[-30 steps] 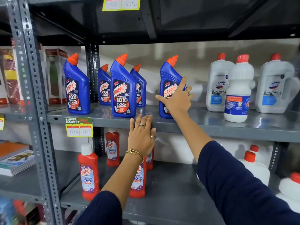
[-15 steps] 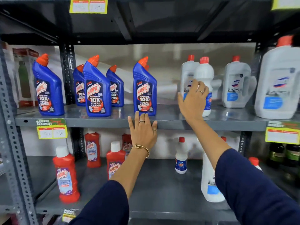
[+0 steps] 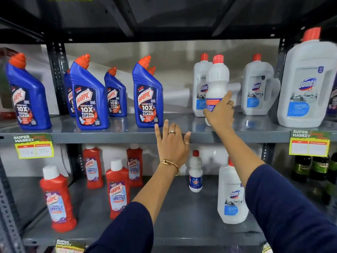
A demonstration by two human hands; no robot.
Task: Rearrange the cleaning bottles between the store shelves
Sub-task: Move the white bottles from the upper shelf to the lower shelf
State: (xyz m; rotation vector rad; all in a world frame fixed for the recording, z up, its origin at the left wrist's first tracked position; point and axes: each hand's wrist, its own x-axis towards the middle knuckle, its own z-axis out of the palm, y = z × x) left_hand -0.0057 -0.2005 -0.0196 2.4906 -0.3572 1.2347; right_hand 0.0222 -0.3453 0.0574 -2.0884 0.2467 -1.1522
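My right hand wraps around the lower part of a round white bottle with a red cap that stands on the upper grey shelf. My left hand rests flat against that shelf's front edge, fingers spread, holding nothing. Several blue Harpic bottles stand on the same shelf to the left. White Domex jugs stand behind and to the right of the gripped bottle. On the lower shelf stand red Harpic bottles, a small white bottle and a white Domex bottle.
A large Domex jug stands at the far right of the upper shelf. Yellow price tags hang from the shelf edge. Dark green bottles sit low on the right. A dark shelf closes the space overhead.
The view has shifted right and closer. My right hand left the blue Harpic bottle, travelled right and closed around the round white bottle. My left hand stayed on the shelf edge.
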